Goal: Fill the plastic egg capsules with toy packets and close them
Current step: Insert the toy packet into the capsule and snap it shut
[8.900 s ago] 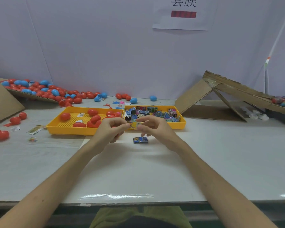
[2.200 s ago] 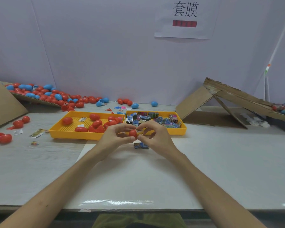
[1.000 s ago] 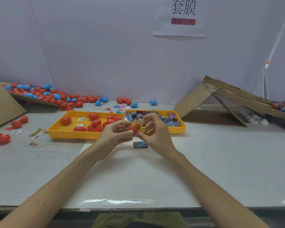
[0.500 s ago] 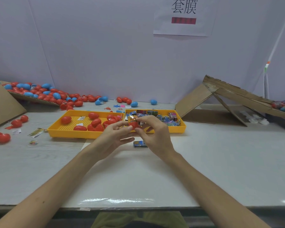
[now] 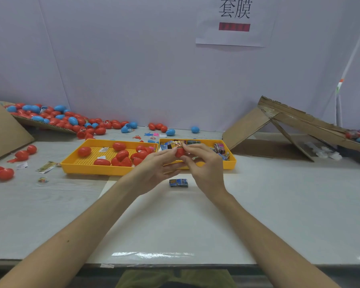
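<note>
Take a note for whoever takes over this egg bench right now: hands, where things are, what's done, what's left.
Left hand holds the red capsule over the trays; right hand pinches it from the other side.
A shiny packet shows just at its top; whether it is seated I cannot tell. The capsule is not yet closed.
Red capsules lie in the left tray, packets in the right tray, and one blue packet lies loose on the table.
Left: close this capsule, then fill the rest.

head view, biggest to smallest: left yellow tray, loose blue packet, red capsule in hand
left yellow tray
then loose blue packet and red capsule: close, fingers hide part of the capsule, so unranked
</note>
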Available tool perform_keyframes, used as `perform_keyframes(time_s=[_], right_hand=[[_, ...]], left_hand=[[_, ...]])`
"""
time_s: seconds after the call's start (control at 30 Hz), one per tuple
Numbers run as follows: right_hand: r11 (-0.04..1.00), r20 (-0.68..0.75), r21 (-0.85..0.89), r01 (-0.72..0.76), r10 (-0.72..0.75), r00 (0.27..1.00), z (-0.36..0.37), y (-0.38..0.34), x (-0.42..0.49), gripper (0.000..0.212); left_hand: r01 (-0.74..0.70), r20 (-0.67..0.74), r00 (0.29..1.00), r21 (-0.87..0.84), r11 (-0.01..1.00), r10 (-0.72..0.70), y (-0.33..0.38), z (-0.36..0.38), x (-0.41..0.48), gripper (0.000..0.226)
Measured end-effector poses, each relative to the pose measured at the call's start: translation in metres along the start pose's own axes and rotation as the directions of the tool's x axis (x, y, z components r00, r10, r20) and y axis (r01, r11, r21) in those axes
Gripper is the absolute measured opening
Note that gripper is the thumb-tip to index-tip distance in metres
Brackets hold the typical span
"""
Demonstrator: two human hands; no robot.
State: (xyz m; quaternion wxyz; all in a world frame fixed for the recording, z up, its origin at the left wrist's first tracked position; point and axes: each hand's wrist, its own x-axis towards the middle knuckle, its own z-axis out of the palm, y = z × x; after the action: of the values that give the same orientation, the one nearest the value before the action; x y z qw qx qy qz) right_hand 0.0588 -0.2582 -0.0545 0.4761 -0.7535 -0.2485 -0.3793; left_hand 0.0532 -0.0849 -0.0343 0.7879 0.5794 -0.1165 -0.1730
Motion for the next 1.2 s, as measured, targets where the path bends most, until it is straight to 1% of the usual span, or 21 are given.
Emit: perform_keyframes(time_s=[0.1,0.3,0.47,0.57,0.63,0.77,0.87,0.97,1.2], right_hand=[[1.0,0.014,-0.005,0.007,-0.007,1.0,0.0,0.002,-0.002,0.028],[0.997,0.044,-0.025,0.07,-0.069,0.997,0.003,0.0,-0.004,0.032],[1.0,0.072,-0.012,0.023,-0.022,0.997,0.004,-0.006,-0.004,0.04],[0.996,0.071,-0.087,0.014,-0.008,0.997,0.005,-0.007,-0.005,0.037],[0.995,0.067,-0.099,0.002,0.004,0.998,0.005,-0.008,-0.005,0.037],[0.997,0.074,-0.076,-0.004,0.01,0.997,0.004,-0.01,-0.005,0.038],[0.998,0.082,-0.067,0.002,0.003,0.997,0.005,-0.008,-0.005,0.038],[0.998,0.072,-0.066,0.021,-0.016,0.997,0.007,-0.007,-0.006,0.037],[0.995,0.044,-0.091,0.048,-0.044,0.998,0.007,-0.005,-0.007,0.034]], left_hand=[[0.013,0.026,1.0,-0.109,0.994,-0.01,-0.011,0.001,0.0,0.025],[0.02,-0.003,1.0,-0.155,0.988,-0.021,-0.013,-0.001,-0.008,0.025],[0.004,0.003,1.0,-0.186,0.983,-0.003,-0.011,0.006,-0.012,0.026],[-0.01,-0.001,1.0,-0.216,0.976,0.01,-0.01,0.004,-0.013,0.029],[-0.011,0.004,1.0,-0.228,0.974,0.012,-0.011,0.003,-0.014,0.031],[-0.019,0.001,1.0,-0.22,0.975,0.019,-0.012,0.004,-0.013,0.033],[-0.04,-0.036,0.999,-0.171,0.985,0.035,-0.013,0.006,-0.012,0.031],[-0.053,-0.043,0.998,-0.135,0.989,0.047,-0.014,0.005,-0.013,0.03],[-0.062,-0.059,0.997,-0.129,0.99,0.055,-0.017,0.008,-0.012,0.033]])
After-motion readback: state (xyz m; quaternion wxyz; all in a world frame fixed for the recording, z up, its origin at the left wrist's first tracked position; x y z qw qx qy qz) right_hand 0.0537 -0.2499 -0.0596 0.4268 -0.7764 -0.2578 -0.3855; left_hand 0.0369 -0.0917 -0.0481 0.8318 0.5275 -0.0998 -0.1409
